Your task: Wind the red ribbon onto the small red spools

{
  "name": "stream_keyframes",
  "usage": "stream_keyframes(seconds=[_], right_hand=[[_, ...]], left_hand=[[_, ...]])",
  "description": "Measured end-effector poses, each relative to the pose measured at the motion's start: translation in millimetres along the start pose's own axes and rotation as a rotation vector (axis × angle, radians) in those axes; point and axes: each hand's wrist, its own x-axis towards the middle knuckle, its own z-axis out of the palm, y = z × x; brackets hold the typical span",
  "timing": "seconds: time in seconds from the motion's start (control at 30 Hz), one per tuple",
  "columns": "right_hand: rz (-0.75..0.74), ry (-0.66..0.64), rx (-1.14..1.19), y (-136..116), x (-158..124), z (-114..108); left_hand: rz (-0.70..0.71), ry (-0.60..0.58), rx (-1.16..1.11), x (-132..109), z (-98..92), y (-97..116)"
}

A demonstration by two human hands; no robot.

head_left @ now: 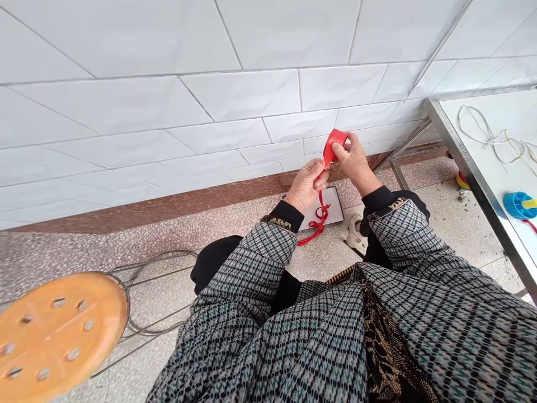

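Note:
I hold a red ribbon point(333, 146) up in front of a white tiled wall. My left hand point(305, 186) pinches the ribbon low down, and its loose end point(315, 226) hangs in curls below my wrist. My right hand point(352, 159) grips the upper loop of the ribbon, fingers closed round it. Both arms are in checked grey sleeves with black cuffs.
An orange round stool point(54, 333) with a wire frame stands at the lower left. A steel-edged table point(474, 168) at the right carries thin cords point(490, 134) and a blue plastic item point(518, 204). A white square plate point(333, 206) lies on the speckled floor, near a shoe point(356, 235).

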Motion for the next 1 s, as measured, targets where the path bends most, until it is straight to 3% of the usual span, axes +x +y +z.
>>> stream_keyframes(seconds=[0.1, 0.17, 0.27, 0.33, 0.4, 0.53, 0.6, 0.77, 0.83, 1.0], right_hand=[[-0.007, -0.011, -0.001, 1, 1, -2], [-0.001, -0.007, -0.021, -1, -1, -3], [0.0, 0.016, -0.087, -5, -3, -3], [0.003, 0.038, -0.112, -6, -2, -4], [0.028, 0.065, -0.105, -5, 0, -6], [0.087, 0.131, -0.021, -9, 3, -12], [0.126, 0.154, 0.057, -16, 1, -15], [0.318, 0.08, 0.247, -40, -11, -20], [0.391, 0.034, 0.299, -48, -15, -23], [0.504, 0.018, 0.333, -54, -17, -26]], left_hand=[[-0.007, -0.071, 0.15, -1, 0.6, 2], [0.007, -0.089, 0.401, 2, -0.9, 3], [0.138, -0.02, 0.88, 8, -6.1, 6], [0.237, 0.069, 1.017, 11, -10.2, 7], [0.252, 0.086, 0.939, 11, -13.0, 8], [0.105, -0.131, 0.508, 3, -11.5, 8], [0.046, -0.184, 0.356, -2, -9.3, 7], [-0.058, -0.31, 0.457, -7, -8.3, 2], [-0.054, -0.288, 0.451, -6, -9.0, -1], [0.123, -0.053, 0.327, -5, -8.9, -4]])
